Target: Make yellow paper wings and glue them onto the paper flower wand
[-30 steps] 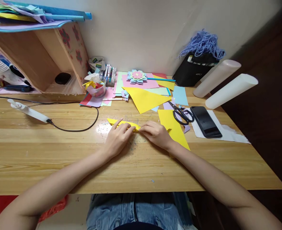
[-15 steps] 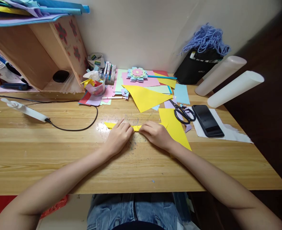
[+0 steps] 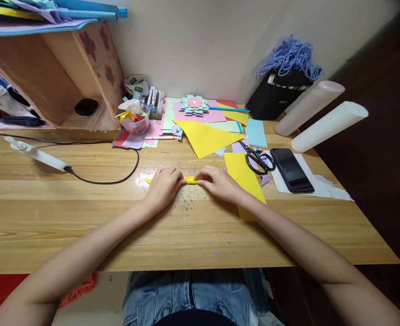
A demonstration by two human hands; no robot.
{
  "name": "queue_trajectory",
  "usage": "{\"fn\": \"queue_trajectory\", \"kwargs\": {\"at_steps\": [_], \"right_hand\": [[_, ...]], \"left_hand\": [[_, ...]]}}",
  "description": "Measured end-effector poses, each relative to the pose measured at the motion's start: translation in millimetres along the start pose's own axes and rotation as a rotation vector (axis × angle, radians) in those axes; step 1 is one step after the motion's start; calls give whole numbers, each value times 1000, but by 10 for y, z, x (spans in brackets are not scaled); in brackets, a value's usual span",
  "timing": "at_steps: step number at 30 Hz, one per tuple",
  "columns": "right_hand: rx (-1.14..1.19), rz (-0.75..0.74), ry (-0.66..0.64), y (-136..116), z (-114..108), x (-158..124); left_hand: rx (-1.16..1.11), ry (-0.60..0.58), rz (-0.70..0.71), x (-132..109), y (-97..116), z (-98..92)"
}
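Note:
A narrow folded strip of yellow paper (image 3: 190, 180) lies crosswise on the wooden table (image 3: 118, 226) in front of me. My left hand (image 3: 164, 185) pinches it left of the middle, and the strip's pointed left end shows past the knuckles. On the other side my right hand (image 3: 218, 182) grips it between thumb and fingers. A short stretch of the strip is bare between the two hands. Beside and partly under my right forearm lies a yellow paper sheet (image 3: 249, 181). Behind the hands is a yellow paper triangle (image 3: 206, 138).
Black-handled scissors (image 3: 259, 162) and a phone (image 3: 291, 170) lie to the right, near two white rolls (image 3: 330, 126). A white device (image 3: 38, 155) with a black cable is at left. At the back stand a layered paper flower (image 3: 195, 105) and a cup of scraps (image 3: 138, 122).
Both hands have shifted their hold along the strip. My left index finger, raised before, is now down with the others. The view has moved slightly.

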State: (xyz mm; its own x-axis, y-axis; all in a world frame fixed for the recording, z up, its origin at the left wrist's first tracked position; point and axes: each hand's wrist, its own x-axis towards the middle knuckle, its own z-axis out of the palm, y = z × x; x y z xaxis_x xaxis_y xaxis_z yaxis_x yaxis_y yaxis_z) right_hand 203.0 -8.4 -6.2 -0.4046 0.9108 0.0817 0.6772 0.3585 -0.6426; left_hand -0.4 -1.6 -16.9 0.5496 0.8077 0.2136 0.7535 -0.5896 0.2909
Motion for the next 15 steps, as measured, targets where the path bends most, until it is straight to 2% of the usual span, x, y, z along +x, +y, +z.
{"fn": "queue_trajectory", "kwargs": {"at_steps": [4, 8, 15], "right_hand": [[-40, -146, 31, 0, 26, -41], [-102, -119, 34, -17, 68, -52], [-156, 33, -14, -68, 61, 29]], "left_hand": [[-65, -5, 70, -6, 12, -7], [-63, -9, 168, -10, 52, 16], [-91, 2, 12, 9, 45, 42]]}}
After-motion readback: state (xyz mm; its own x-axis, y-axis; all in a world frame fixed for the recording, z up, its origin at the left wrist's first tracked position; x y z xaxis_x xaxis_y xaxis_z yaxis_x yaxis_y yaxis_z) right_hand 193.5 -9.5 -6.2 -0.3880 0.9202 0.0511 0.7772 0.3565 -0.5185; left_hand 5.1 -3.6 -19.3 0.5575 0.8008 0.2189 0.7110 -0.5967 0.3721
